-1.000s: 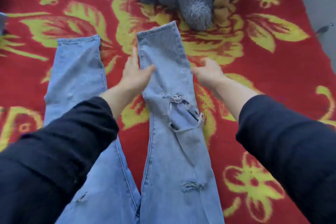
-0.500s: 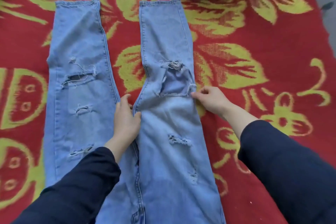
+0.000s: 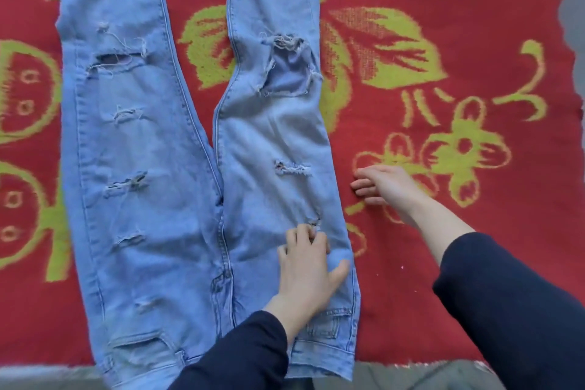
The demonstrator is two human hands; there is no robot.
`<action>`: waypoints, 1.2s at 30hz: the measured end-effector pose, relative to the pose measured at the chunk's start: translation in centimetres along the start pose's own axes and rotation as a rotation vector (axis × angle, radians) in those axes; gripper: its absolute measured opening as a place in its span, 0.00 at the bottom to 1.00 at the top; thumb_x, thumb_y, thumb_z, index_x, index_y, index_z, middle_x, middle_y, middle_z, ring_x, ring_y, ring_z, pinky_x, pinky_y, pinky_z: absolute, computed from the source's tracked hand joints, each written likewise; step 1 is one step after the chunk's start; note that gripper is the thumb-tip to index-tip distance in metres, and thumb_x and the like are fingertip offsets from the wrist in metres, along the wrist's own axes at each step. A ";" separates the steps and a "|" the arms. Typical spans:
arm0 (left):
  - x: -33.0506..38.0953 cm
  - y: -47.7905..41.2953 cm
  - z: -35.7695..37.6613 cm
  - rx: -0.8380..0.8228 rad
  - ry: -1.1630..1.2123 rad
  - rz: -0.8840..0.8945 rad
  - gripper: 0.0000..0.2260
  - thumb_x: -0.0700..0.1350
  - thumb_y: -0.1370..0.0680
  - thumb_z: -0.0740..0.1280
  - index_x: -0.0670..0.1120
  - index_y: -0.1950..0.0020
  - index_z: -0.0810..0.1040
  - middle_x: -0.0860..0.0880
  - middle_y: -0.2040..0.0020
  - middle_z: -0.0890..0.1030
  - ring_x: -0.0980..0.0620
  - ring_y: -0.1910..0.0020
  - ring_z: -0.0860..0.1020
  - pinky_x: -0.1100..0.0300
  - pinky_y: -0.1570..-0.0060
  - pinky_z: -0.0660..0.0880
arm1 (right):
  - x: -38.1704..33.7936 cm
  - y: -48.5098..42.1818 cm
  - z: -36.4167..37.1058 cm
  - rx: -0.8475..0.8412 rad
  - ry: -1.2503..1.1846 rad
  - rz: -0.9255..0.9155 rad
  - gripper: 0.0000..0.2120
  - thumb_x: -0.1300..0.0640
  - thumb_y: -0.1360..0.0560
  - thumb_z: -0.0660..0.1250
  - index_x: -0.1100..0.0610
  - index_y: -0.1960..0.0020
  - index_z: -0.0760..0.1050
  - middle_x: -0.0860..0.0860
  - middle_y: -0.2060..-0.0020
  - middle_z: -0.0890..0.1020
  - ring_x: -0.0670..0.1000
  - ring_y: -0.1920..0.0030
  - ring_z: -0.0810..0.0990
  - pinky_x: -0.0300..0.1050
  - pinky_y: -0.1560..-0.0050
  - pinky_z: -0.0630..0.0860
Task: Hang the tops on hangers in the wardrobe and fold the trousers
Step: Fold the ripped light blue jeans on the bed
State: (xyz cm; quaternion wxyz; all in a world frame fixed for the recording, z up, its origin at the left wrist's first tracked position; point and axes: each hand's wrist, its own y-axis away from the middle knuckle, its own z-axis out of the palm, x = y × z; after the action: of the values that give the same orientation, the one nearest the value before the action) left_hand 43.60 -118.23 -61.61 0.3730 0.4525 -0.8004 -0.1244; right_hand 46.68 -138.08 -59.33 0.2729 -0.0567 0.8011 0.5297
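Observation:
Light blue ripped jeans (image 3: 152, 168) lie flat and face up on the red blanket, waistband toward me, both legs stretching away and spread apart. My left hand (image 3: 308, 266) rests palm down on the right thigh of the jeans, fingers curled a little into the cloth near a small rip. My right hand (image 3: 384, 184) hovers over the blanket just right of the jeans, fingers loosely bent and apart, holding nothing. No tops or hangers are in view.
The red blanket (image 3: 459, 231) with yellow-green flowers covers nearly the whole view. Its near edge runs along the bottom, with grey floor (image 3: 395, 377) beyond it. Grey floor also shows at the top right corner.
The view has dropped toward the waistband and the plush toy is out of frame. My left hand moved from the crotch onto the right thigh. My right hand came off the jeans' edge.

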 end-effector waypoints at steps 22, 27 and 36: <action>-9.9 8.3 -11.3 -0.193 1.126 -0.204 0.13 0.36 0.41 0.60 0.39 0.58 0.77 0.47 0.67 0.75 0.50 0.68 0.72 0.63 0.68 0.68 | -9.6 6.2 14.1 0.115 -0.126 -0.289 0.10 0.67 0.35 0.66 0.56 0.67 0.67 0.54 0.71 0.70 0.50 0.75 0.67 0.38 0.76 0.61; -20.0 12.3 -14.6 0.012 1.432 -0.429 0.20 0.34 0.43 0.59 0.40 0.54 0.80 0.39 0.60 0.75 0.43 0.60 0.73 0.50 0.55 0.68 | -13.0 10.2 24.2 -0.239 -0.043 -0.505 0.10 0.67 0.29 0.68 0.56 0.55 0.70 0.52 0.67 0.75 0.45 0.75 0.72 0.38 0.74 0.68; -29.1 15.7 -11.5 0.112 0.888 -0.623 0.07 0.36 0.25 0.66 0.48 0.55 0.77 0.55 0.63 0.80 0.55 0.65 0.78 0.64 0.67 0.70 | -6.9 9.4 30.8 -0.421 0.782 -0.407 0.32 0.59 0.25 0.67 0.55 0.24 0.60 0.57 0.37 0.77 0.52 0.51 0.74 0.45 0.49 0.73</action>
State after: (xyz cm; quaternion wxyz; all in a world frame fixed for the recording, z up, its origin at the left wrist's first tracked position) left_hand 50.95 -84.07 -59.38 0.5959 0.6964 -0.3994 0.0171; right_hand 60.50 -108.33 -57.16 0.0322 -0.4606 0.6919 0.5551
